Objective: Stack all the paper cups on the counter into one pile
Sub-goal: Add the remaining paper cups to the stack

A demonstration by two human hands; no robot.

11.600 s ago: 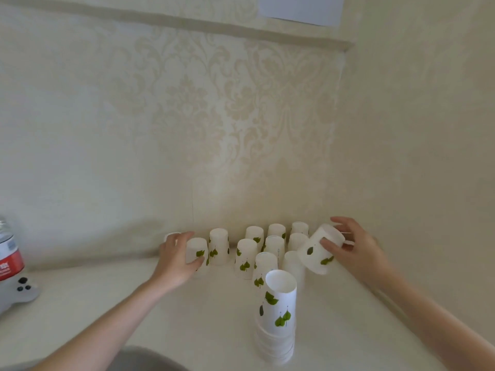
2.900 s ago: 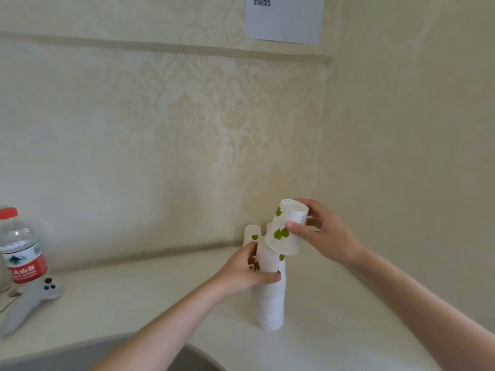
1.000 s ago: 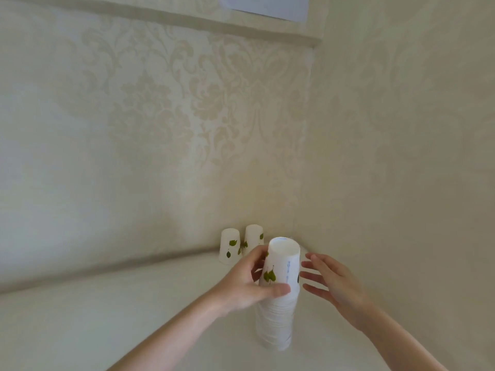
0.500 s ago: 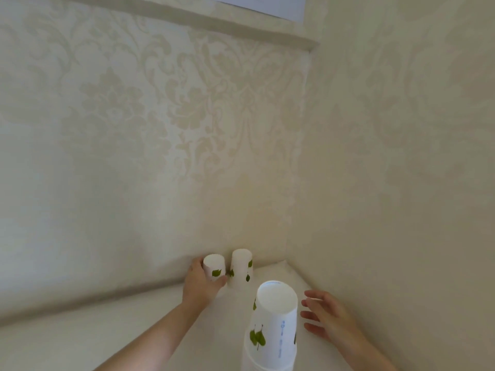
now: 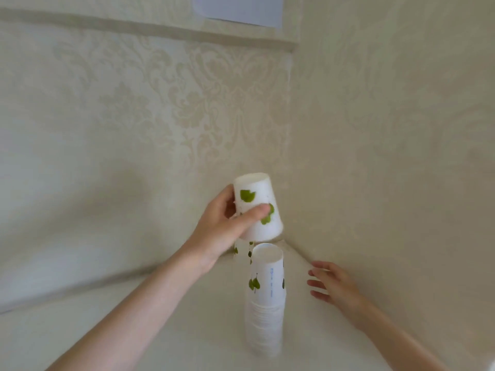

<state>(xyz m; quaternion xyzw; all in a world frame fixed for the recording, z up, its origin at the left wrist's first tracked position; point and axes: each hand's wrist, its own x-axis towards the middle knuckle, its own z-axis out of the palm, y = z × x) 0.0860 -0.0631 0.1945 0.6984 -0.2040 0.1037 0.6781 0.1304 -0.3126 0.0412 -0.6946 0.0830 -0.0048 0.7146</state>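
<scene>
Left hand (image 5: 227,226) grips one paper cup (image 5: 257,207) upside down, thumb across the front wall over a green leaf print, remaining fingers wrapped behind. This cup is held in the air, tilted slightly, its open rim facing down and its closed base uppermost. It sits at 12 o'clock from the pile (image 5: 265,301), just above the pile's top and not touching it.

Right hand (image 5: 334,283) is empty, fingers spread wide and extended toward the pile. It lies at 3 o'clock from the pile, near it but apart, low over the counter (image 5: 80,336).

Pile: nested inverted cups standing upright on the counter, near the room corner. The top cup carries green leaf prints and a line of blue text down its side.

One further cup (image 5: 242,250) stands on the counter at 11 o'clock from the pile top, behind it and largely hidden by the held cup and the left hand; only leaf marks and part of the wall show.

Patterned wallpaper (image 5: 187,116) covers both walls. A sheet of paper (image 5: 241,9) is fixed at 12 o'clock, at the frame's upper edge.
</scene>
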